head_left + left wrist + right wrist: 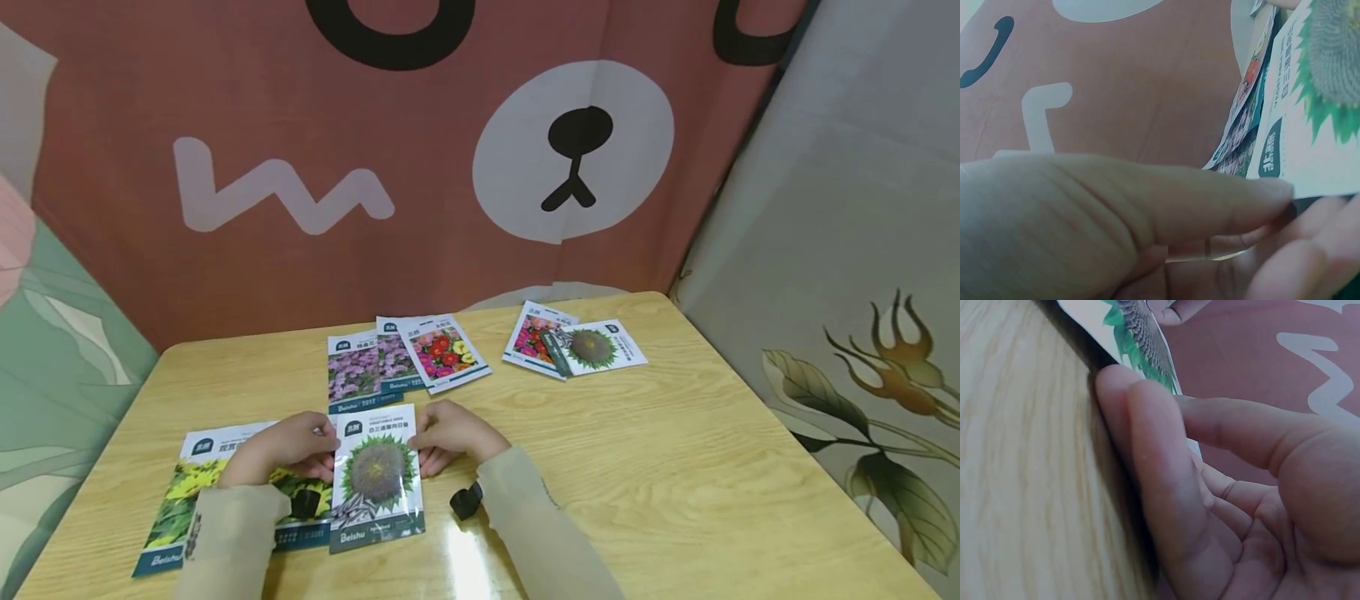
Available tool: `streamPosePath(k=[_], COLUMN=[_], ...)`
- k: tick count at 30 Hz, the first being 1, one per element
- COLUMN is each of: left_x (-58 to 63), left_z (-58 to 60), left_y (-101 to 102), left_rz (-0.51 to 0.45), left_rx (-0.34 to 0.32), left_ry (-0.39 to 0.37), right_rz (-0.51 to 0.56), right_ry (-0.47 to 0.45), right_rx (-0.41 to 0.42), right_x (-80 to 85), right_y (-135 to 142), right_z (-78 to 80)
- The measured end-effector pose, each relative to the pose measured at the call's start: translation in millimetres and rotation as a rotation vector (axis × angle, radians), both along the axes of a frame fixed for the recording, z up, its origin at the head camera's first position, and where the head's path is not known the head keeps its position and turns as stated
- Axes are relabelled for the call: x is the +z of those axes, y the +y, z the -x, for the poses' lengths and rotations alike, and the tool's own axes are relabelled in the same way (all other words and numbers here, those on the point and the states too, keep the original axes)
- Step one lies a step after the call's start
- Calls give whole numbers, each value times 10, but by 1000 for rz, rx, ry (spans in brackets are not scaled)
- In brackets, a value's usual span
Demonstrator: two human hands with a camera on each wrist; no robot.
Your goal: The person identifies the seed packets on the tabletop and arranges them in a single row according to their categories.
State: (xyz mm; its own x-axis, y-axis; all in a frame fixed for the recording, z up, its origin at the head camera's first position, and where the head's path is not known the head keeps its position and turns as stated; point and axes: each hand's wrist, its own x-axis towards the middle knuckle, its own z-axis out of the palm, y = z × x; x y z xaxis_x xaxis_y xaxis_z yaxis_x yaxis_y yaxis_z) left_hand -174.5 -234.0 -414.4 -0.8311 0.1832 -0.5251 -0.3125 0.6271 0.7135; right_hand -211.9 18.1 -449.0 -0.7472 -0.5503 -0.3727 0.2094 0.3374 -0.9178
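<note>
A white seed packet (pixel 378 475) with a large sunflower head and striped seeds printed on it faces up near the front of the table. My left hand (pixel 288 446) pinches its upper left edge, with the thumb (pixel 1229 200) on the printed face in the left wrist view. On the opposite edge, my right hand (pixel 457 433) pinches the packet between thumb and fingers. Its fingertips (pixel 1157 419) are close over the wood in the right wrist view. Seed packets with yellow flowers (pixel 187 483) lie beneath my left hand and forearm, which partly hide them.
Purple-flowered packets (pixel 352 375) and a packet of red and yellow blooms (pixel 450 354) overlap at the back. Farther right, another sunflower packet (pixel 600 346) partly covers a pink-and-red flower packet (pixel 532 333). A bear-patterned cloth (pixel 435 250) hangs behind the wooden table (pixel 675 483).
</note>
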Motion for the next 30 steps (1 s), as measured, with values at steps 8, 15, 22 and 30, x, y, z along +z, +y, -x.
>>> streamPosePath(k=[8, 15, 22, 30], left_x=[-18, -22, -13, 20], left_z=[0, -15, -22, -12], left_y=[-20, -38, -25, 4], left_rz=[-5, -28, -34, -7], left_rx=[9, 8, 19, 54], left_ry=[10, 25, 46, 51], right_rz=[-27, -49, -64, -67], right_ry=[26, 61, 89, 81], right_rx=[-16, -16, -13, 0], right_x=[-10, 10, 14, 49], right_y=[-27, -33, -38, -40], right_z=[-18, -36, -50, -52])
